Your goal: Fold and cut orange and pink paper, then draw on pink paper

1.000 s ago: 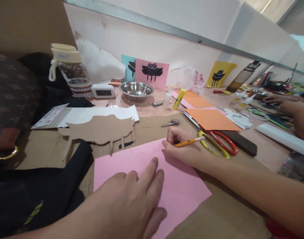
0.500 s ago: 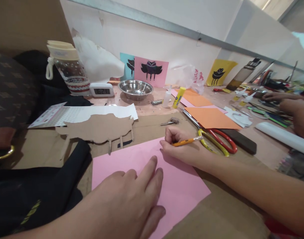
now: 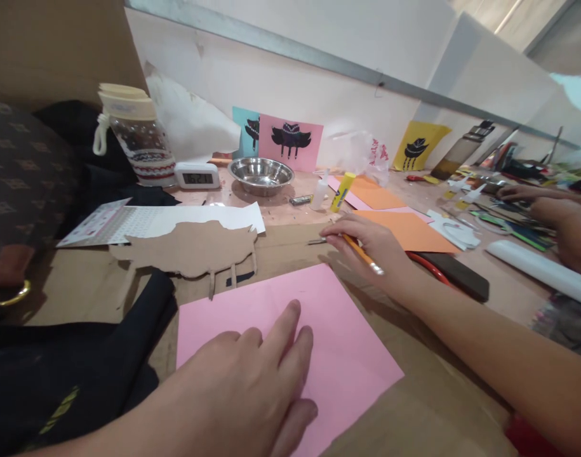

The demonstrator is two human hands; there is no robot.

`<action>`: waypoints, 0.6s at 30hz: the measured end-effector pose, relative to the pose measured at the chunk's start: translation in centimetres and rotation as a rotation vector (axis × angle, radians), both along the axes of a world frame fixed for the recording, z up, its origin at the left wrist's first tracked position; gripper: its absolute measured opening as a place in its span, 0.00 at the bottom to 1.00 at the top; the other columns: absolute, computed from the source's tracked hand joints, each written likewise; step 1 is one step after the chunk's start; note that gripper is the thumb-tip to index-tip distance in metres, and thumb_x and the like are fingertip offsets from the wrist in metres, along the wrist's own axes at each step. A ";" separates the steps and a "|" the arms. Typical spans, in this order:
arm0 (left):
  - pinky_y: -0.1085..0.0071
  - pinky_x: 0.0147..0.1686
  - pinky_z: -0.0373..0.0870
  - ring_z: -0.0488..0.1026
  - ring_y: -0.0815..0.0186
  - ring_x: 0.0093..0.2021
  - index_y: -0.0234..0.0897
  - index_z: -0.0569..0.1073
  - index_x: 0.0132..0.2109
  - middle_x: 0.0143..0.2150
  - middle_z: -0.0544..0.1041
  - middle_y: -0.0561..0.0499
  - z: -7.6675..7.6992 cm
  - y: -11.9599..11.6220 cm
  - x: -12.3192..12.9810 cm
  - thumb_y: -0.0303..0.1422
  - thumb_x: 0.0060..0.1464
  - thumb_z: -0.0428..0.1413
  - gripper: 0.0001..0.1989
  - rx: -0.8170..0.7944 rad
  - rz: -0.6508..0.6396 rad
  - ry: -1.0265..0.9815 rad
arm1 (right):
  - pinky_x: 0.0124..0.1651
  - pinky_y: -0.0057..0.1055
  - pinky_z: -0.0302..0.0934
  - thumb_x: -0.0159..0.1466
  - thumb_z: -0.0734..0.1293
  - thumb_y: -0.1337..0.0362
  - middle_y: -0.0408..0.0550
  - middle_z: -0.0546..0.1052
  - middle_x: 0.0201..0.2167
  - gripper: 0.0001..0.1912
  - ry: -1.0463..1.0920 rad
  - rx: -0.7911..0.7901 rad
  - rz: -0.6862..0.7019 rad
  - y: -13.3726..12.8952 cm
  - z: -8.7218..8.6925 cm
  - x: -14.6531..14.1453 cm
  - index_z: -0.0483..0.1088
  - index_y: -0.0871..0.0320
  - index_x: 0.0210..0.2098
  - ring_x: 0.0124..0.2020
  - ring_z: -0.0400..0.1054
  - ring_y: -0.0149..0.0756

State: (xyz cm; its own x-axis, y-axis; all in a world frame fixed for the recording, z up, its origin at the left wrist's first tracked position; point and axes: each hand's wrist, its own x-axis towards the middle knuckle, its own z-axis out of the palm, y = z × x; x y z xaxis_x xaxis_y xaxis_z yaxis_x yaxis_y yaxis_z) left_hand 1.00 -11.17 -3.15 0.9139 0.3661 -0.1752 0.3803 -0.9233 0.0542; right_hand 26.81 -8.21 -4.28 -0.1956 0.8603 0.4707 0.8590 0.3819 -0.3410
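My left hand [image 3: 256, 374] lies flat with spread fingers on a pink sheet of paper [image 3: 352, 355]. A faint short pencil mark shows near the sheet's upper edge. Beyond the sheet's top corner, my right hand [image 3: 378, 238] has a yellow pencil [image 3: 361, 252] gripped between its fingers, eraser end towards me. Its fingertips are down at the brown cardboard [image 3: 290, 244], by a thin dark strip [image 3: 316, 241]; the small brownish lump there is covered by the fingers. Left of the sheet lies a cardboard animal cutout [image 3: 190, 247].
Past my right hand are orange paper [image 3: 404, 230], a red scissor handle [image 3: 430, 266] and a dark block [image 3: 461, 276]. Behind stand a metal bowl [image 3: 261, 174], glue stick [image 3: 342, 192], clock [image 3: 197, 176] and bottle [image 3: 140, 139]. Another person's hands [image 3: 557, 209] work at right.
My right hand has lifted off the pink sheet and moved up and away to the small lump, pencil still in it. It now hides most of the scissors. My left hand stays put.
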 end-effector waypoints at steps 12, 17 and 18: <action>0.58 0.35 0.77 0.80 0.50 0.44 0.37 0.69 0.62 0.70 0.61 0.33 -0.5 0.0 -0.4 0.38 0.67 0.47 0.21 0.005 -0.025 -0.068 | 0.50 0.44 0.63 0.70 0.59 0.66 0.62 0.77 0.48 0.16 -0.349 -0.061 -0.165 2.0 -0.6 2.8 0.74 0.63 0.50 0.48 0.71 0.51; 0.59 0.31 0.77 0.80 0.54 0.37 0.36 0.68 0.63 0.69 0.62 0.33 -0.3 -0.2 -0.5 0.39 0.67 0.45 0.22 0.045 -0.027 -0.048 | 0.46 0.42 0.64 0.68 0.63 0.66 0.60 0.79 0.43 0.12 -0.294 -0.076 -0.156 2.4 -0.6 3.1 0.76 0.63 0.45 0.43 0.73 0.50; 0.59 0.31 0.77 0.80 0.54 0.36 0.36 0.68 0.63 0.69 0.62 0.33 -0.2 -0.3 -0.4 0.39 0.67 0.45 0.22 0.061 -0.026 -0.037 | 0.46 0.41 0.64 0.67 0.64 0.65 0.59 0.79 0.43 0.12 -0.268 -0.060 -0.157 2.2 -0.3 2.8 0.76 0.63 0.45 0.43 0.73 0.49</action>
State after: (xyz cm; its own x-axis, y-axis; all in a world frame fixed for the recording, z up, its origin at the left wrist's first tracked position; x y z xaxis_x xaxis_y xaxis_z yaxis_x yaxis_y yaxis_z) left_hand 0.60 -11.45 -3.40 0.9287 0.3511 -0.1193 0.3549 -0.9349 0.0107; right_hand 29.66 -5.99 -4.63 -0.1681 0.9144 0.3683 0.9683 0.2232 -0.1121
